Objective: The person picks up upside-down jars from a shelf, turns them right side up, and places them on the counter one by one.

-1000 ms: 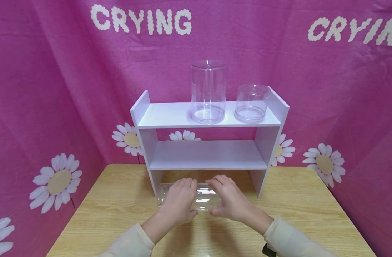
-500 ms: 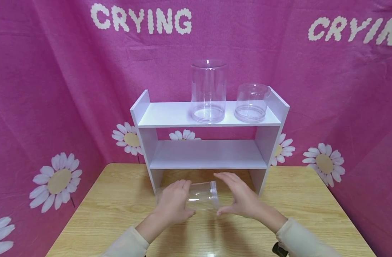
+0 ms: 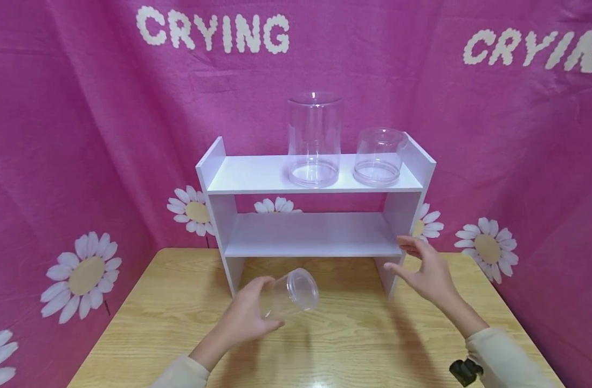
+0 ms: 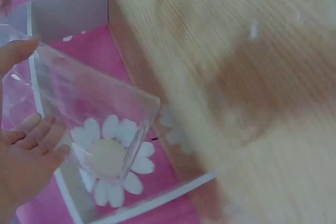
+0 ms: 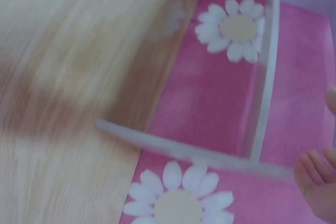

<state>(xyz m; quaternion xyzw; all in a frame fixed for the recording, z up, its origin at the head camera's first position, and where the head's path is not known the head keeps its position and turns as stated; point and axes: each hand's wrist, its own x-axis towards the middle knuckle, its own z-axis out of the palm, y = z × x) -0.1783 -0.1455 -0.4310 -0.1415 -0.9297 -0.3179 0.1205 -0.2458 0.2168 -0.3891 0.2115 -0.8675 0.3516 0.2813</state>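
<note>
My left hand (image 3: 240, 318) grips a clear plastic jar (image 3: 303, 290) by its side, low in front of the white shelf. The jar is tilted, its ringed end turned to the right and toward me. Seen from the left wrist, fingers and thumb lie round the transparent wall (image 4: 118, 90). Away to the right, my right hand (image 3: 431, 275) holds nothing; its thumb and fingers are spread apart beside the shelf's right side panel. Only part of that right hand (image 5: 317, 182) shows at the edge of the right wrist view.
A white two-tier shelf (image 3: 315, 237) stands on the wooden table (image 3: 179, 323). On its top board are a tall clear jar (image 3: 315, 134) and a shorter clear jar (image 3: 379, 156). A pink curtain (image 3: 131, 134) with daisies hangs behind and at both sides.
My right hand has let go of the jar and moved right and up to the shelf's side. The left hand has tilted the jar from lying sideways, turning its ringed end toward me.
</note>
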